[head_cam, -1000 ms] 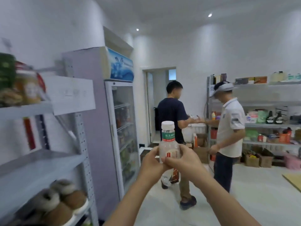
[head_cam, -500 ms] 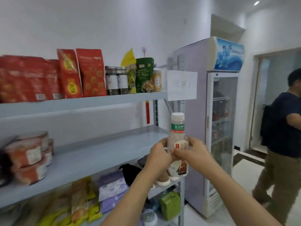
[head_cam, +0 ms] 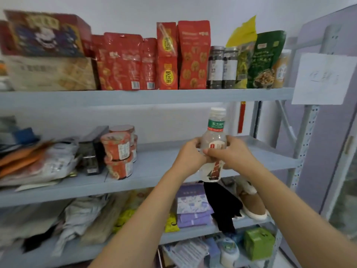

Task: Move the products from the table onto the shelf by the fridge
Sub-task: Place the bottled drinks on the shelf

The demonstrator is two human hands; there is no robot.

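You hold the bottle [head_cam: 213, 140] upright in both hands, in the air just in front of the middle board [head_cam: 160, 163] of the shelf. It does not touch the board yet.

Your left hand [head_cam: 190, 155] wraps round the left side of the bottle. Your right hand [head_cam: 233, 153] wraps round the right side. The fingers [head_cam: 211, 152] are curled tight on the bottle's belly. I think two hands keep it straight, so it can land flat on its bottom and not tip over.

The white cap points up and looks close to the upper board [head_cam: 135, 95], the one above the middle board. So you may need to keep the bottle low as it goes in.

The right part of the middle board is bare, and that part is right behind the bottle. It looks like a good spot for it.

The noodle cups [head_cam: 117, 153] stand in stacks on the left part of the middle board, well apart from the bottle. They are not in the way.

The fridge [head_cam: 332, 132] stands just past the right end of the middle board, so I think this is the shelf the task means.
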